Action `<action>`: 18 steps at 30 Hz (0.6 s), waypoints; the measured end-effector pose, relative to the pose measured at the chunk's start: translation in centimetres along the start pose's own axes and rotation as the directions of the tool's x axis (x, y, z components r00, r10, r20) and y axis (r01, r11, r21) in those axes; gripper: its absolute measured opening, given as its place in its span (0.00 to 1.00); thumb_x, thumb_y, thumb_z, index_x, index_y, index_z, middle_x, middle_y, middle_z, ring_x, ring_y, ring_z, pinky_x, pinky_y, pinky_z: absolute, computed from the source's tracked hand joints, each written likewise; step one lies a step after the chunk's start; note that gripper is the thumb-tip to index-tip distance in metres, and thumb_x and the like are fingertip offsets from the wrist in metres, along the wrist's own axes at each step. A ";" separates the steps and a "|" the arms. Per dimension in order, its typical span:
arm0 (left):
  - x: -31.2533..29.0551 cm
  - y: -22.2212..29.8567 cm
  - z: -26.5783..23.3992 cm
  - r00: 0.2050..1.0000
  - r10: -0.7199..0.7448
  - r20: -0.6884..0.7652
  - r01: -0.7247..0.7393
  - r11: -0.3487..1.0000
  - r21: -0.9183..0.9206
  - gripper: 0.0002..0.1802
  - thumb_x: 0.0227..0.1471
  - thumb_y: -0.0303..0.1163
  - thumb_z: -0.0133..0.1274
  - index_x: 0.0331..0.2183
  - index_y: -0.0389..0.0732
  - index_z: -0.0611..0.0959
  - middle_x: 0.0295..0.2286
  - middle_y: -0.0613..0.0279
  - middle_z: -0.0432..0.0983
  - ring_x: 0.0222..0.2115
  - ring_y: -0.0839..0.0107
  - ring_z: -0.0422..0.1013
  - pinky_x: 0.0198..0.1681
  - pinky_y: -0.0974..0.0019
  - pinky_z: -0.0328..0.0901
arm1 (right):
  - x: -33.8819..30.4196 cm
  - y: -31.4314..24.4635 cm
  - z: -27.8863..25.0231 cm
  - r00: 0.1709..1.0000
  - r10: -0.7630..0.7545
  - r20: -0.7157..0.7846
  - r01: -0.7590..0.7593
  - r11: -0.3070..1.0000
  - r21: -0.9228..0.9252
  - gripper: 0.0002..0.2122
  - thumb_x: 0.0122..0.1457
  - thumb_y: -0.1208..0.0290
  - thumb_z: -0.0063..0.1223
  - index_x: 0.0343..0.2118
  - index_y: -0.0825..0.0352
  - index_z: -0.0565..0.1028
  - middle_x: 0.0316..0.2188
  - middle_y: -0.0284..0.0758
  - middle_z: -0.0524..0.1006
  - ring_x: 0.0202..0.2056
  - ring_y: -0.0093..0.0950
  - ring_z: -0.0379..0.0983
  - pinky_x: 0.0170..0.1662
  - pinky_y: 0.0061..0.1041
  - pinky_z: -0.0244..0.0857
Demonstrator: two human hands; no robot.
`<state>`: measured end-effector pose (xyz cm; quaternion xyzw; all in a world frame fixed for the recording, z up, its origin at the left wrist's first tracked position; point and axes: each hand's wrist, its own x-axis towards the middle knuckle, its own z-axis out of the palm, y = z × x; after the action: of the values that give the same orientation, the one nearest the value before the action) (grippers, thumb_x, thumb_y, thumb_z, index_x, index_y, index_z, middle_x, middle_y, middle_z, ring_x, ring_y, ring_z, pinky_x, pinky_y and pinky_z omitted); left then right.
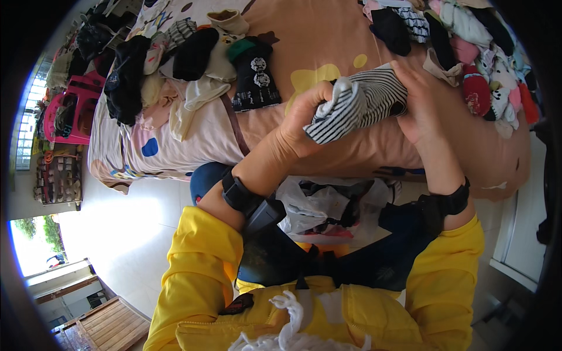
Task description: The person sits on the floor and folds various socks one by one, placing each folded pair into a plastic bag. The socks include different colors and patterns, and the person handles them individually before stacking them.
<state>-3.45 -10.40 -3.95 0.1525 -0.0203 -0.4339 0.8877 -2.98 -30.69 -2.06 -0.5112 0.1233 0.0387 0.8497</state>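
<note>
A black-and-white striped sock (366, 96) is held up in front of the bed, stretched between my two hands. My left hand (305, 117) grips its folded, bunched end, the fingers mostly hidden behind the cloth. At the other end my right hand (417, 102) holds it with the thumb along the edge; a dark patch shows near that palm. Left of my left hand, a black sock with a green end and white patterns (257, 79) lies flat on the bed.
The bed (333, 35) has a peach patterned cover. Piled socks (196, 55) lie at its left, and another heap of socks (468, 35) at its right. A clear plastic bag (316, 205) with dark items stands between my legs. A pink plastic rack (76, 108) is at far left.
</note>
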 end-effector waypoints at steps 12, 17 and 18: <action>0.6 1.3 -0.5 0.755 0.655 0.039 -0.370 0.376 0.850 0.17 0.53 0.17 0.44 0.46 0.33 0.73 0.38 0.58 0.75 0.34 0.77 0.73 0.36 0.75 0.68 | 2.7 -3.8 -4.5 0.739 -0.674 -0.005 0.664 0.728 -0.170 0.11 0.65 0.69 0.48 0.44 0.71 0.75 0.38 0.29 0.76 0.39 0.17 0.70 0.46 0.16 0.62; 1.0 1.4 -1.6 0.652 0.758 -0.013 -0.329 0.299 0.896 0.19 0.51 0.16 0.43 0.47 0.34 0.73 0.38 0.58 0.75 0.38 0.75 0.72 0.42 0.73 0.67 | 2.8 -4.9 -6.0 0.734 -0.678 0.032 0.657 0.698 -0.285 0.09 0.63 0.72 0.51 0.43 0.70 0.77 0.35 0.24 0.74 0.37 0.13 0.66 0.45 0.12 0.57; 1.0 1.4 -1.7 0.652 0.756 0.061 -0.296 0.180 0.938 0.19 0.52 0.16 0.43 0.47 0.34 0.73 0.38 0.60 0.75 0.39 0.75 0.72 0.43 0.73 0.66 | 2.6 -5.0 -6.0 0.741 -0.669 0.056 0.655 0.703 -0.276 0.10 0.62 0.74 0.50 0.45 0.69 0.76 0.39 0.27 0.75 0.40 0.14 0.68 0.48 0.12 0.58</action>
<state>-1.45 -9.92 -5.30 0.6710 -0.1084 0.0406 0.7324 -0.51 -38.50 -1.08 -0.6360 -0.0547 -0.2643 0.7230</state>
